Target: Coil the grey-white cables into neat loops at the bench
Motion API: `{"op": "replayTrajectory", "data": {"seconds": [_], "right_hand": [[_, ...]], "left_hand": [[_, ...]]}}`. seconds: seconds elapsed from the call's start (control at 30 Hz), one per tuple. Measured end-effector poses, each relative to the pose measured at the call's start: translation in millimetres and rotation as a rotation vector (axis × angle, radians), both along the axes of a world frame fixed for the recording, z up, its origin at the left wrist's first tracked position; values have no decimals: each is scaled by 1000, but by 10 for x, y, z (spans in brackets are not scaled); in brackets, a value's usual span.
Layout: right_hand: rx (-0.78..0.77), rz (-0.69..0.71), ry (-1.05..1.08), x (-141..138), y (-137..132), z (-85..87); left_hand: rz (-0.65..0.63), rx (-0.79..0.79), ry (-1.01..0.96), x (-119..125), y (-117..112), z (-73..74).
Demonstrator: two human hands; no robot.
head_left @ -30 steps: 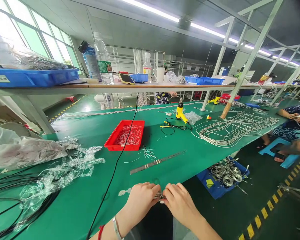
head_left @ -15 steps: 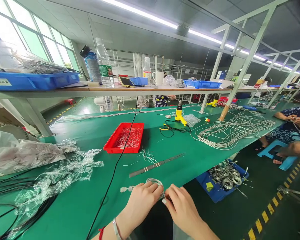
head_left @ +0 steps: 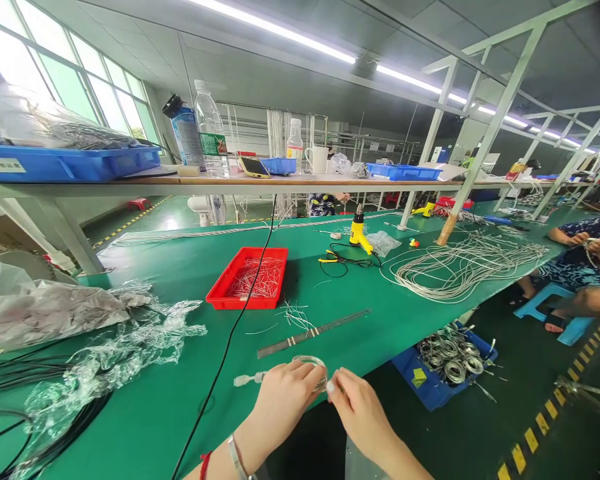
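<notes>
From here I get a bright feed, lit by ceiling tubes [head_left: 275,31] and blown-out windows [head_left: 3,27] at left, with glare on the floor [head_left: 170,224], deep shadow beneath the bench [head_left: 145,257], stretched edges and softened distant detail.

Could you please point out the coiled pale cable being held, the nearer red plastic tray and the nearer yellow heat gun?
Coiled pale cable [head_left: 317,361], head view: loop's upper arc.
Nearer red plastic tray [head_left: 265,304], head view: front wall.
Nearer yellow heat gun [head_left: 357,231], head view: yellow body.
</notes>
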State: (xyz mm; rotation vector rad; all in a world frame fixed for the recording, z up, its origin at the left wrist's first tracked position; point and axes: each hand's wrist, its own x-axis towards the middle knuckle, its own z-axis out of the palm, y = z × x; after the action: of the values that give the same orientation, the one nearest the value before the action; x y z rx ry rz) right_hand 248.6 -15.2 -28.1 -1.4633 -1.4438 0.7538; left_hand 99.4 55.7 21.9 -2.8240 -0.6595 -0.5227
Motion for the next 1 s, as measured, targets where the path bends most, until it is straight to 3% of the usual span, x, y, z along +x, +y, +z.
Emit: {"op": "replayTrajectory", "data": {"seconds": [0.07,0.13,0.2,0.27,0.37,0.6,0.77,0.83,0.93,1.0], "right_hand": [[220,-29,-441,118,-16,33],[414,-68,-822,207,-17,64],[513,-69,-950,265,-9,86],[523,10,-827,290,-4,82],[432,98,-463,242,-10,6],[63,-160,126,-159,146,-161],[-87,-77,413,-185,286,6],[-99,-9,434,-151,277,75],[-94,40,389,-132,230,135],[-79,13,334,-135,194,168]], "left_hand": [[-7,-144,-2,-13,33,38],[-25,-190,29,-16,43,72],[-40,-196,64,-13,36,98],[-54,-216,85,-7,20,114],[-58,-249,92,7,-13,110],[-17,20,-9,86,-56,-43],[129,-139,-186,32,169,24],[210,-408,-430,-11,284,129],[252,-1004,-941,-59,392,274],[228,-1219,-1091,-77,411,325]]}}
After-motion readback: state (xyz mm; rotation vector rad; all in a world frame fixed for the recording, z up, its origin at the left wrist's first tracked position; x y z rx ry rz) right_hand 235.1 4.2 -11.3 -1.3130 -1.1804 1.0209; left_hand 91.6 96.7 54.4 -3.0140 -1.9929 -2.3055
